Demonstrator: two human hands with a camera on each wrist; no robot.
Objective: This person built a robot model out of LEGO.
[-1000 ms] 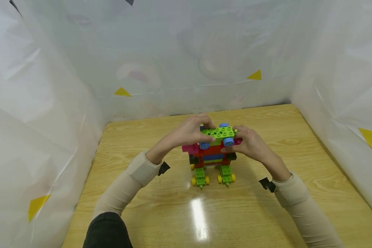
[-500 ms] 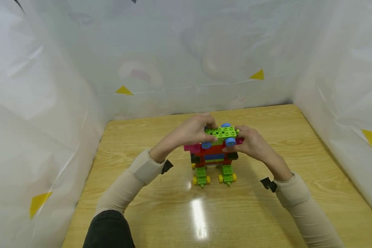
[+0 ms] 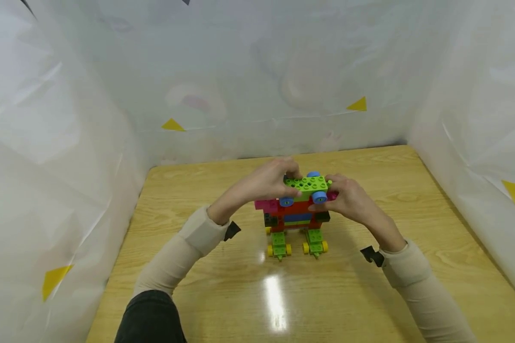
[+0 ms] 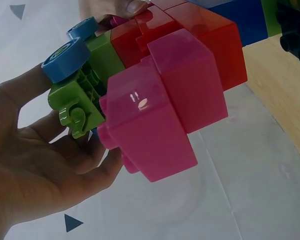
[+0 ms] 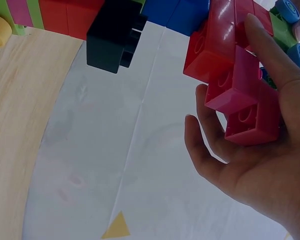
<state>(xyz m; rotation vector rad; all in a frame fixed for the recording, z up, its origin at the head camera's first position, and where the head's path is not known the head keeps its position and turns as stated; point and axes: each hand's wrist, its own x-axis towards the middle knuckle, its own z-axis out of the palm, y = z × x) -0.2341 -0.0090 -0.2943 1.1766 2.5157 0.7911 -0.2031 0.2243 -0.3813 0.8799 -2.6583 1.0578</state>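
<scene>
A figure of toy building bricks stands on the table, its feet two green wheeled bases (image 3: 279, 243) with yellow wheels. Across its top lies a green wheeled base (image 3: 311, 184) with blue wheels, studs up. My left hand (image 3: 268, 180) grips this upper base between thumb and fingers from the left. On the figure's other side my right hand (image 3: 346, 197) holds the pink bricks (image 5: 250, 107) by the red bricks (image 5: 215, 45), thumb along the front and fingers behind. Pink bricks (image 4: 150, 107) also jut out on the left. Lower down are black bricks (image 5: 112, 37) and blue bricks (image 5: 177, 12).
The wooden table (image 3: 214, 290) extends around the figure. Whitish sheeting (image 3: 249, 85) with yellow triangles (image 3: 173, 125) rises behind it and along both sides. A dark rounded shape (image 3: 151, 317) sits at the lower left.
Both hands keep their hold on the figure. The whole scene shifts slightly right in the head view at first, then stays nearly still.
</scene>
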